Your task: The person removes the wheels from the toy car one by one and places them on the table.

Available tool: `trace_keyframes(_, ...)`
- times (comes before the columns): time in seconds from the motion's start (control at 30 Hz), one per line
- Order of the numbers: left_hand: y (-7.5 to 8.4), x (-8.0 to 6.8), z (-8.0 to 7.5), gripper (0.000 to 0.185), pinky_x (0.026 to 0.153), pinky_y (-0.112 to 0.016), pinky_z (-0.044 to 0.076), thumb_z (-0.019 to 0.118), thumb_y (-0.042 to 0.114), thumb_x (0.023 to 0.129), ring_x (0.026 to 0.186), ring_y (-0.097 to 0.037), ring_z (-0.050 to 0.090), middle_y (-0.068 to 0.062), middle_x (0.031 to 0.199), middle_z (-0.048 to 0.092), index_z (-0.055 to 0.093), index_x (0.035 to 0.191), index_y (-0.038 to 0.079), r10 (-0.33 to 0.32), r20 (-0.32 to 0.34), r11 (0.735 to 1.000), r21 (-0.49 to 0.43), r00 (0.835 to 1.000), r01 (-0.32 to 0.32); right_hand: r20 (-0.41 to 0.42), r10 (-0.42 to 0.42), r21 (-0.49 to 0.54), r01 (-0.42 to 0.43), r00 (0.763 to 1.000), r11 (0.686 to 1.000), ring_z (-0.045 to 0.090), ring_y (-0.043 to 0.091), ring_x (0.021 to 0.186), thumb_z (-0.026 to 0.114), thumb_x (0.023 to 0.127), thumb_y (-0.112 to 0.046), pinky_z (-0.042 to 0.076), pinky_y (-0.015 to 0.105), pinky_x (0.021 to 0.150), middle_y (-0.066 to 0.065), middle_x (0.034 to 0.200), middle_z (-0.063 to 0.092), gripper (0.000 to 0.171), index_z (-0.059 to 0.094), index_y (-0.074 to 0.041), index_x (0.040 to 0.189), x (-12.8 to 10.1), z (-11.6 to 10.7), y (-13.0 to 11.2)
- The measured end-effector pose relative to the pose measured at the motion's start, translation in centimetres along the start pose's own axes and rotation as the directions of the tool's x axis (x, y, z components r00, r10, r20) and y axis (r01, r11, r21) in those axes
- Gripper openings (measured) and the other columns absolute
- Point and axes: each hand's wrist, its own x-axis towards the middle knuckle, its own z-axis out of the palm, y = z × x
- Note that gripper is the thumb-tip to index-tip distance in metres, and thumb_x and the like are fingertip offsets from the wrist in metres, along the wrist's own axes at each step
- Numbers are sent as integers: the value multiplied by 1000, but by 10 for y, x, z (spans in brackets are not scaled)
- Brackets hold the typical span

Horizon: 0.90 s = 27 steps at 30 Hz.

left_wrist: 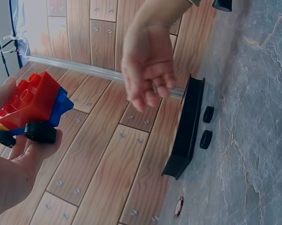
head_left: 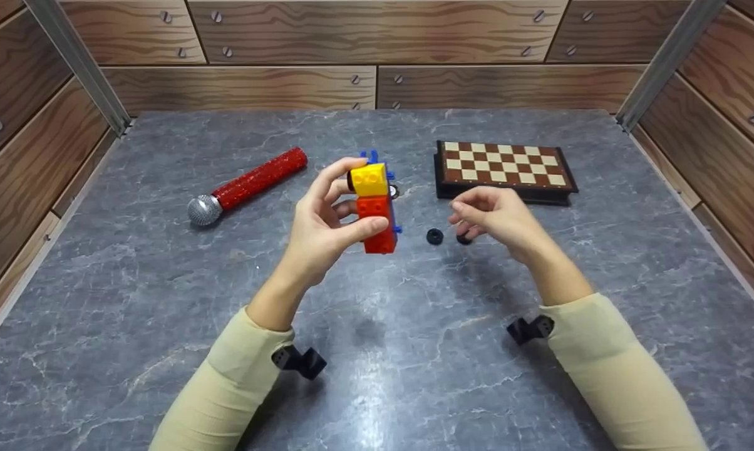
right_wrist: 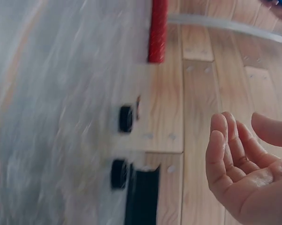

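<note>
My left hand (head_left: 327, 219) grips a toy car (head_left: 377, 210) made of red and yellow building bricks on a blue base, held up above the table. Two black wheels (left_wrist: 40, 132) sit on the car's side in the left wrist view; in the head view, bare blue pegs stick out on its right. My right hand (head_left: 499, 219) hovers to the right of the car with loosely bent fingers and nothing in them, as its wrist view shows. Below it on the table lie two loose black tyres (head_left: 434, 236), one partly hidden by the fingers in the head view.
A chessboard case (head_left: 508, 166) lies at the back right. To the left is a red microphone-shaped tube (head_left: 261, 178) with a silver ball end. A small round disc (left_wrist: 179, 206) rests on the table behind the car. Wood-patterned walls (head_left: 377, 31) enclose the table.
</note>
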Motion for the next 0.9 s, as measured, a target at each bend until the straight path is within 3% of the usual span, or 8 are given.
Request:
trace_keyframes(0.13, 0, 0, -1, 64, 75, -50, 53, 76, 2, 75, 86, -38, 60, -22, 109, 54, 46, 131, 10, -4, -2, 1000, 7, 1000, 4, 25, -103, 121, 99, 994, 988, 65, 22, 70, 62, 90, -16, 55, 33, 64, 15, 85, 66, 27, 60, 8, 104, -7, 9, -11)
trace_keyframes(0.37, -4, 0, 0, 65, 72, -49, 53, 76, 3, 76, 86, -38, 61, -21, 110, 55, 45, 134, 11, -20, 9, 999, 26, 1000, 20, -9, -287, 304, 276, 958, 912, 64, 25, 69, 60, 90, -6, 54, 33, 63, 18, 84, 65, 24, 58, 15, 100, -19, 20, -34)
trace_keyframes(0.67, -1, -2, 5, 67, 73, -49, 53, 76, 3, 76, 86, -36, 61, -20, 110, 55, 45, 135, 11, -27, 23, 999, 31, 999, 26, -23, -372, 313, 360, 928, 879, 63, 27, 69, 60, 90, -5, 54, 34, 64, 21, 84, 64, 23, 58, 15, 100, -27, 37, -52)
trace_keyframes(0.9, -3, -4, 9, 67, 74, -49, 53, 74, 1, 77, 86, -35, 61, -18, 110, 56, 45, 136, 9, -26, 59, 998, 51, 998, 23, 3, -355, 304, 338, 935, 891, 62, 27, 70, 61, 89, -4, 54, 32, 63, 20, 87, 64, 18, 61, 9, 101, -27, 50, -47)
